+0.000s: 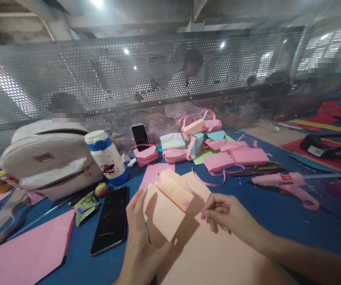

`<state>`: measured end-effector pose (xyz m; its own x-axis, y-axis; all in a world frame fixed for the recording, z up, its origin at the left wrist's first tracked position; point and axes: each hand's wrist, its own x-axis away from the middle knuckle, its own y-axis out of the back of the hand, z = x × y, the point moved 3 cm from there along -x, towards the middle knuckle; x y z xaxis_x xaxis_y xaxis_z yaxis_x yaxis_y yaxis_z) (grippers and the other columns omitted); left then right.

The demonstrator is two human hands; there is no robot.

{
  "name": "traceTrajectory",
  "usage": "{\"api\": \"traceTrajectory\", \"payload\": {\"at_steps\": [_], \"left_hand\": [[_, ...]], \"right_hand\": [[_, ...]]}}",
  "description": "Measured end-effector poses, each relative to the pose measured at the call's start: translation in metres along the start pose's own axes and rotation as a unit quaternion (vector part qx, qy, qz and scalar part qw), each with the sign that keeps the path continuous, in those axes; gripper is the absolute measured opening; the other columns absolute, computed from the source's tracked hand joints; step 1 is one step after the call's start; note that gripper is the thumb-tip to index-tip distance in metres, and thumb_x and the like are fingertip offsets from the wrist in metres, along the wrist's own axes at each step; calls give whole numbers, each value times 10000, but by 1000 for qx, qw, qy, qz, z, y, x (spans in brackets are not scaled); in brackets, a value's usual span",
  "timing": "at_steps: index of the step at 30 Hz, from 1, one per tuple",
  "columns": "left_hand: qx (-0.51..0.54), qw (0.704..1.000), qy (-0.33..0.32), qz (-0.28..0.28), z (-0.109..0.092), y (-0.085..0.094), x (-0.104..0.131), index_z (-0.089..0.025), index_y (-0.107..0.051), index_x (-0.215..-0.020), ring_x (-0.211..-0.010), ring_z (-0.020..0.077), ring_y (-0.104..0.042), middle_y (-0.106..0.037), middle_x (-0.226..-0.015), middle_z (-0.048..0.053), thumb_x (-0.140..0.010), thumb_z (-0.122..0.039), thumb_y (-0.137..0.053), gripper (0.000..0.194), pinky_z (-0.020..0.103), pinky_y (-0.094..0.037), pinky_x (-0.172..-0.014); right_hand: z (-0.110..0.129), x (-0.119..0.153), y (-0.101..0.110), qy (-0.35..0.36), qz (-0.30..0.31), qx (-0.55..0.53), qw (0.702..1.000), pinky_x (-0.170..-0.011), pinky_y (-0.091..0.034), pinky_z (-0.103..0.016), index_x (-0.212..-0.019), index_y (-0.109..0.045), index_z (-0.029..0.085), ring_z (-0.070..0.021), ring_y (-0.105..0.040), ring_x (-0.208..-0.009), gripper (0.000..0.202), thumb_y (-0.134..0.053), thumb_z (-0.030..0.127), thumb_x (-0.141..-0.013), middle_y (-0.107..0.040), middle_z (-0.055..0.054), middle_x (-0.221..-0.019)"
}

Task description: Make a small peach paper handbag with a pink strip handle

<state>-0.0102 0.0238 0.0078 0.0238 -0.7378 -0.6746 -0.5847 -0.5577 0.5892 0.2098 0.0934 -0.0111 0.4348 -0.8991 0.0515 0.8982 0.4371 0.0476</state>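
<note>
My left hand (142, 237) grips a folded peach paper box (164, 213) by its side and lower corner, tilted above the table. The box has a front panel and a raised flap with creases and small pink marks. Just right of it, my right hand (224, 213) hovers with its fingers curled and thumb against them; whatever is in the pinch, if anything, is too small to see. Under both hands lies a large peach paper sheet (212, 253). Several small folded paper bags, such as a pink paper bag (219, 162), sit beyond.
A pink glue gun (292, 182) lies right, near scissors (265, 168). To the left are a black phone (111, 221), snack packet (86, 208), white bottle (107, 156), white backpack (54, 158) and pink sheet (31, 249). A perforated metal screen (146, 79) stands behind.
</note>
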Motion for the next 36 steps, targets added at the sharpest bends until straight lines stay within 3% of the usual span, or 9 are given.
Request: {"api": "traceTrajectory", "payload": {"at_steps": [7, 12, 16, 23, 29, 33, 36], "left_hand": [[4, 1000, 5, -6, 4, 1, -1, -244, -211, -1531, -1334, 390, -392, -365, -1454, 173, -759, -297, -722, 928, 611, -429, -1024], [5, 1000, -7, -6, 1, 2, -2, -236, -212, -1529, -1328, 396, -389, -366, -1440, 177, -763, -292, -720, 921, 631, -429, -1019], [5, 1000, -14, -3, 0, 3, -2, -234, -212, -1527, -1343, 392, -378, -359, -1444, 175, -765, -285, -721, 918, 619, -434, -1027], [8, 1000, -11, 1, 1, 2, 0, -239, -216, -1531, -1354, 395, -369, -352, -1454, 176, -777, -293, -721, 909, 615, -423, -1042], [12, 1000, -5, 13, -1, 4, 2, -270, -195, -1538, -1394, 406, -320, -329, -1470, 161, -797, -301, -716, 906, 610, -401, -1060], [8, 1000, -9, 16, -2, 5, 1, -262, -188, -1536, -1397, 403, -315, -328, -1469, 162, -782, -304, -723, 926, 589, -409, -1060], [5, 1000, -13, 18, -3, 5, 0, -258, -187, -1534, -1389, 395, -324, -335, -1462, 161, -770, -302, -726, 936, 572, -420, -1059]], "right_hand": [[4, 2, -1, 38, 15, -31, 999, -384, -361, -194, -699, -603, 178, -106, -558, -446, 318, -745, 453, -775, -586, 29, -518], [2, 3, -1, 51, 7, -69, 996, -484, -468, -223, -625, -592, 170, -100, -572, -492, 346, -824, 414, -706, -613, 16, -604], [2, 5, -1, 80, 1, -44, 996, -529, -469, -235, -659, -656, 162, -115, -578, -553, 298, -818, 401, -733, -639, -10, -646], [16, 14, 4, 213, -63, 118, 968, -509, -387, -228, -711, -635, 193, -109, -512, -565, 199, -750, 320, -813, -625, -1, -700], [22, 21, 3, 353, -70, 134, 923, -569, -445, -239, -752, -568, 222, -129, -573, -626, 175, -690, 171, -867, -614, 11, -702], [21, 21, 2, 385, -52, 131, 912, -597, -483, -239, -783, -578, 224, -136, -616, -654, 158, -663, 131, -879, -635, 5, -729], [19, 20, 3, 361, -44, 130, 922, -609, -496, -221, -773, -604, 222, -131, -640, -656, 149, -659, 124, -869, -653, 12, -726]]}}
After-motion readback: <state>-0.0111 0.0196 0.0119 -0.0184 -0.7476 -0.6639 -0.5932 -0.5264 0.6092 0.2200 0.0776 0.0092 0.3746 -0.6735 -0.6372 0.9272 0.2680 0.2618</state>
